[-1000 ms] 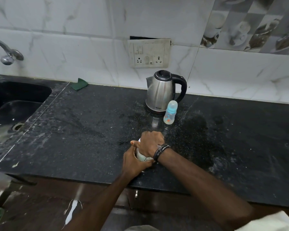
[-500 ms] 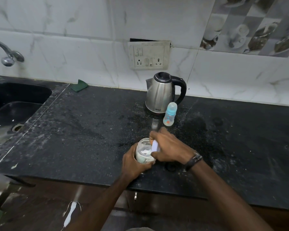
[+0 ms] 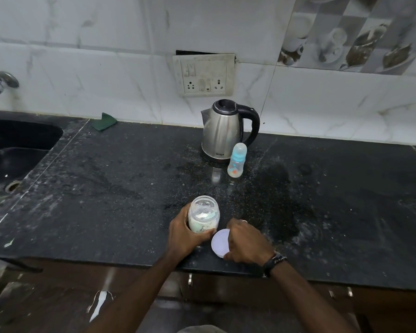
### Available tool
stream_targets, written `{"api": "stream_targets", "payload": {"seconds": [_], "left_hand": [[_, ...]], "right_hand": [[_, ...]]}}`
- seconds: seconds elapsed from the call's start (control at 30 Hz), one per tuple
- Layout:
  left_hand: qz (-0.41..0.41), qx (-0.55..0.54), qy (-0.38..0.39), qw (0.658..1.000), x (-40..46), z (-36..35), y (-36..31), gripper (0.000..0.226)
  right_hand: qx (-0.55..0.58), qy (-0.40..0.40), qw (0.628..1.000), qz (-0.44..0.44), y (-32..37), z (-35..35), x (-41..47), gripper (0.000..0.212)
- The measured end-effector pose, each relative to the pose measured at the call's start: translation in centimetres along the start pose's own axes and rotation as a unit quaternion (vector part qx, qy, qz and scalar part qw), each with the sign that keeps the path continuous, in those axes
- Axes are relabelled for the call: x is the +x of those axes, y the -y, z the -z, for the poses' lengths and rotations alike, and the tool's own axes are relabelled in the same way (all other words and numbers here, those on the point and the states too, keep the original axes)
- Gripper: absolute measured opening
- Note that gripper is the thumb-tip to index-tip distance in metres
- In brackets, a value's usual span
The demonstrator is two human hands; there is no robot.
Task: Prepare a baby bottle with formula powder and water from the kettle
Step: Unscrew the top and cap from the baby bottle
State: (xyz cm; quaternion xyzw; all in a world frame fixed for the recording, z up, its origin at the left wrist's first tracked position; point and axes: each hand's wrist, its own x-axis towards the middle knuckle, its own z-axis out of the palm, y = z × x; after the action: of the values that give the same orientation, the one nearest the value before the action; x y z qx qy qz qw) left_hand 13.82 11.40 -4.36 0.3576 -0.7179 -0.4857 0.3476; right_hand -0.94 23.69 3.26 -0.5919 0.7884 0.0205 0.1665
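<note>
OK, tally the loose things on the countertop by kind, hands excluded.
Kettle: 1
Baby bottle: 1
Powder jar: 1
Jar lid: 1
Green cloth: 1
Total: 5

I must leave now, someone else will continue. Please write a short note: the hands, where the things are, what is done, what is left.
Left hand grips the open powder jar, upright on the counter.
Right hand holds the jar's white lid at the counter beside the jar.
Baby bottle stands capped in front of the kettle.
Done: jar opened.
Left: uncap bottle, add powder, pour kettle water, close.
</note>
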Motion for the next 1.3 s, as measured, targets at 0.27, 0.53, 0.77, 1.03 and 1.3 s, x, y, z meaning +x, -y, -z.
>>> {"api": "stream_targets", "payload": {"seconds": [0.27, 0.53, 0.77, 1.03, 1.3], "left_hand": [[0.006, -0.01, 0.002, 1.0, -0.1, -0.1, -0.1, 0.084], [0.016, -0.014, 0.0, 1.0, -0.2, -0.1, -0.5, 0.084], [0.022, -0.011, 0.007, 1.0, -0.4, 0.1, -0.9, 0.082], [0.036, -0.008, 0.003, 0.999, -0.2, 0.0, -0.3, 0.085], [0.035, -0.004, 0.0, 0.999, -0.2, -0.1, -0.3, 0.083]], "right_hand": [[-0.022, 0.032, 0.999, 0.022, -0.1, -0.6, 0.5, 0.046], [0.159, -0.093, 0.976, -0.116, -3.2, 5.9, 4.4, 0.038], [0.187, -0.241, 0.935, -0.182, -7.2, 10.1, 11.7, 0.043], [0.185, -0.187, 0.947, -0.184, -8.4, 11.3, 16.2, 0.068], [0.206, -0.167, 0.95, -0.163, -8.1, 10.6, 18.0, 0.052]]}}
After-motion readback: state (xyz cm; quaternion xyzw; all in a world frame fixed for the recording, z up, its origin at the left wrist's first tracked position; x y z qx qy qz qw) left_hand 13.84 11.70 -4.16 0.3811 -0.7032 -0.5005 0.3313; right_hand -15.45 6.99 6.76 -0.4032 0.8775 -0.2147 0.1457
